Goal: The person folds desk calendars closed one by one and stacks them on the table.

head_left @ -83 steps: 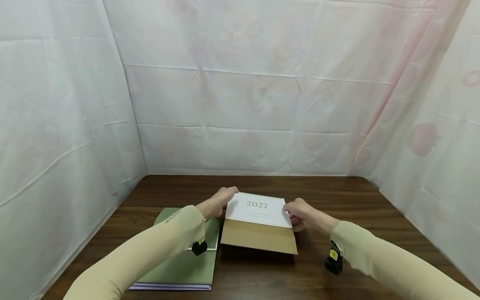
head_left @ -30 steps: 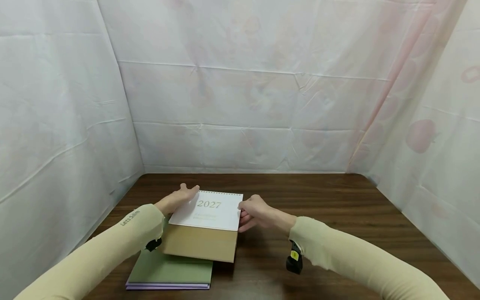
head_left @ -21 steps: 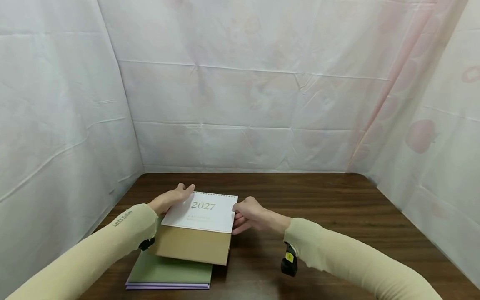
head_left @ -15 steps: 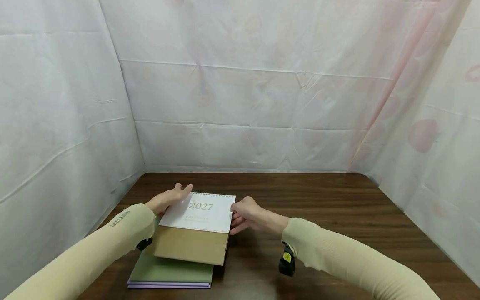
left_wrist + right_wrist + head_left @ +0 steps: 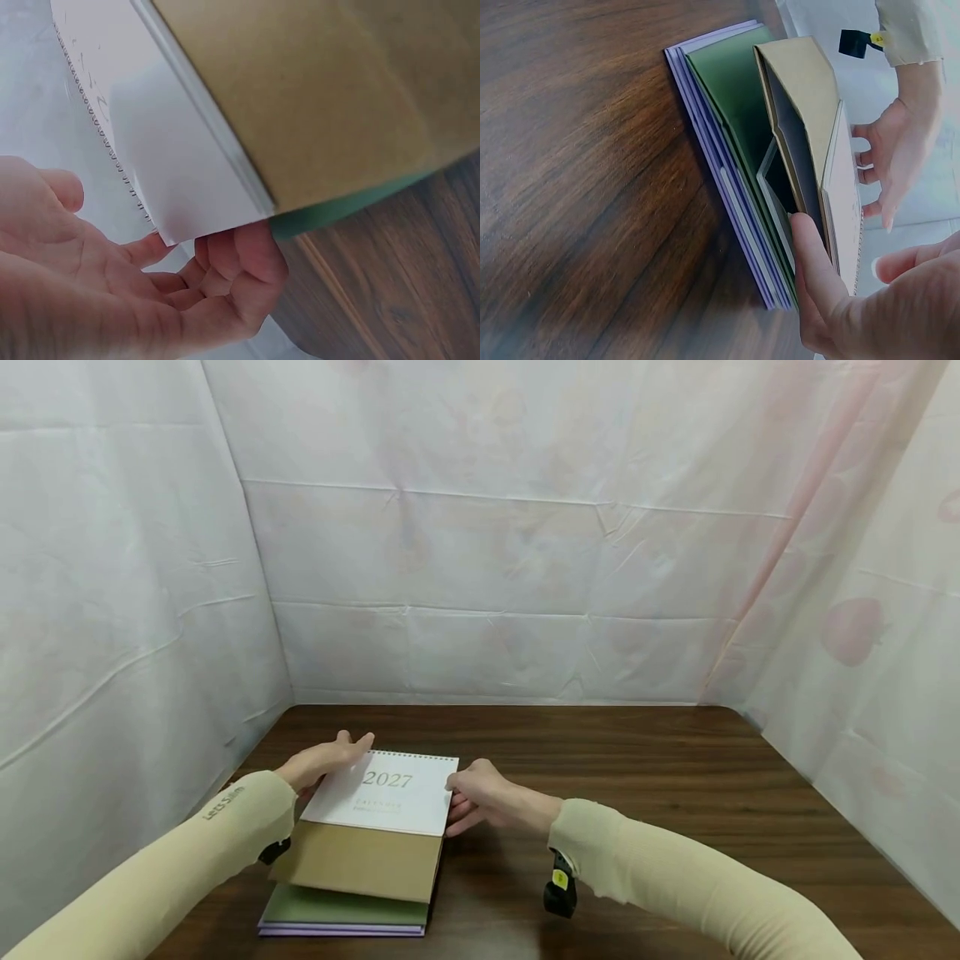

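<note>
A tan-based desk calendar [image 5: 382, 810] with white spiral-bound pages marked 2027 is held face up over a stack at the table's left. My left hand [image 5: 322, 763] grips its left edge, and in the left wrist view the fingers [image 5: 251, 262] curl beneath the corner. At the opposite edge my right hand [image 5: 486, 795] holds the calendar, its fingers below the base in the right wrist view. Directly underneath lies a green desk calendar [image 5: 735, 90], with a purple one [image 5: 676, 67] at the bottom. The tan base is tilted and slightly parted from the green cover.
The dark wooden table [image 5: 637, 777] extends to the right of the stack. White patterned curtains [image 5: 480, 552] hang behind it and along both sides. A black wrist device [image 5: 560, 889] hangs beneath the right sleeve.
Both hands have carried the tan calendar leftward from the middle of the table until it overlaps the green and purple stack. In the last half second it has also moved slightly nearer.
</note>
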The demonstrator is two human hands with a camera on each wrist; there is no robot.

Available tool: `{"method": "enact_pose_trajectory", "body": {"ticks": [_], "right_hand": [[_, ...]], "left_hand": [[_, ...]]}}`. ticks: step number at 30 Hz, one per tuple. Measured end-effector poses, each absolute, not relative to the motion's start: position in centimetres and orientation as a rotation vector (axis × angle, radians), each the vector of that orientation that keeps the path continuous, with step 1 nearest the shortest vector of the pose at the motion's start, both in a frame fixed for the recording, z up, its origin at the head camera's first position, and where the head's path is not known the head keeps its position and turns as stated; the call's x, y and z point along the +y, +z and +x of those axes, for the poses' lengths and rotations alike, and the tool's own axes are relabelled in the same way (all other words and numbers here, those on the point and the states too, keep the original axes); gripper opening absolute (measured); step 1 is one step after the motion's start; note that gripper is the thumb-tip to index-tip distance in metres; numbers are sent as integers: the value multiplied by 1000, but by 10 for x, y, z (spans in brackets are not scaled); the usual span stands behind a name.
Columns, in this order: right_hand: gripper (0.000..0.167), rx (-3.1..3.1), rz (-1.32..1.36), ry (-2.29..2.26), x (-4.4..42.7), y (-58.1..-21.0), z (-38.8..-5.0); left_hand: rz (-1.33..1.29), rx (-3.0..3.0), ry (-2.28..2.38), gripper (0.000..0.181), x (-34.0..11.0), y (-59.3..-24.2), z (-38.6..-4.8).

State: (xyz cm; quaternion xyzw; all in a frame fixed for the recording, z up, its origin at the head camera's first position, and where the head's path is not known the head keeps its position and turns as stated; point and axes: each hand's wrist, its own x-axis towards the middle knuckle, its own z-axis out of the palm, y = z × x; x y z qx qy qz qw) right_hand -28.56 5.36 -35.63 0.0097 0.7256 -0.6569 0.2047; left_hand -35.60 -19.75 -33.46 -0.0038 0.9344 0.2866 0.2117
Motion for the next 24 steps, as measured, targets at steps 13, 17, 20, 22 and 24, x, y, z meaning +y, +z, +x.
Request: {"method": "enact_pose_trajectory", "body": {"ticks": [13,17,20,22,24], "right_hand": [[26,2017,29,-1820,46,-359,-285],[22,2021,32,-1805,45,-360,-286],[18,2017,31,-1794,44,-362,-288],[13,2017,32,-1796,45,-364,-289],[9,2018,34,-1801,46,-366,-290]], "left_hand": [[-143,2592,669,94,-209,-332,-345],[-158,2586,692,94,-210,-334,-342],[-176,2574,717,95,-212,-337,-340],[-181,2571,734,95,-212,-338,-339],[-183,2573,739,96,-212,-340,-338]]}}
